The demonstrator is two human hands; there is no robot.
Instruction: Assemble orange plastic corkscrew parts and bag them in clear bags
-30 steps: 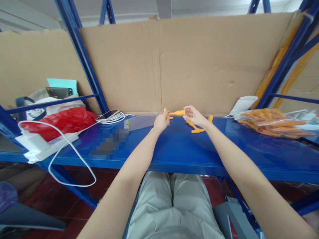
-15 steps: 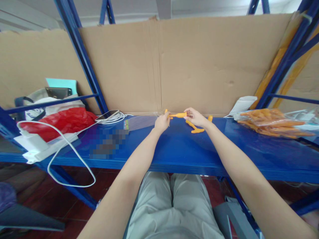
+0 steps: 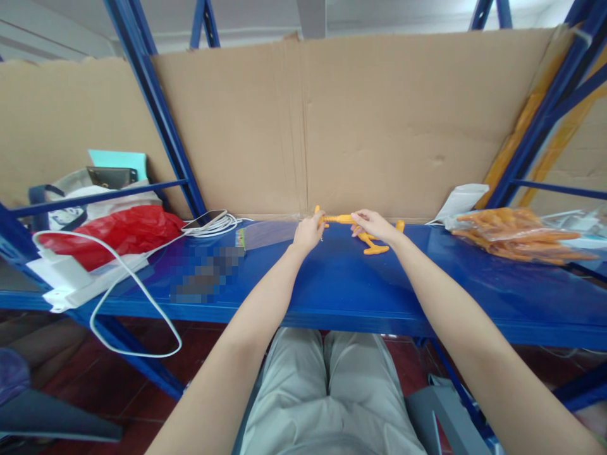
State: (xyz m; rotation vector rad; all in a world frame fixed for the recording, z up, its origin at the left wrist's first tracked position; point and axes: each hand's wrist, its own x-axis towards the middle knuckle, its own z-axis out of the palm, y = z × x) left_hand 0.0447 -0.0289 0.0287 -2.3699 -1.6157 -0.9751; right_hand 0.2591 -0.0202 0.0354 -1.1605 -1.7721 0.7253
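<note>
An orange plastic tool with a crosspiece at one end and a ribbed shaft point(image 3: 340, 219) lies level between my two hands, just above the blue shelf point(image 3: 341, 284). Closed around its crosspiece end is my left hand point(image 3: 308, 232). My right hand point(image 3: 375, 225) pinches the thicker right end between thumb and fingers. Another orange T-shaped piece point(image 3: 376, 249) rests on the shelf below my right hand, which covers part of it. By my left hand lies a clear plastic bag point(image 3: 270, 233) with a coloured label.
At the right lie clear bags of orange pieces point(image 3: 512, 235). A red bag point(image 3: 118, 235), a white power strip point(image 3: 102, 283) and a coiled white cable point(image 3: 222, 224) are on the left. A cardboard sheet point(image 3: 379, 126) closes off the back between blue posts.
My right hand has shifted slightly left along the orange tool, and its fingers sit differently on the thick end. My left hand stays almost in place.
</note>
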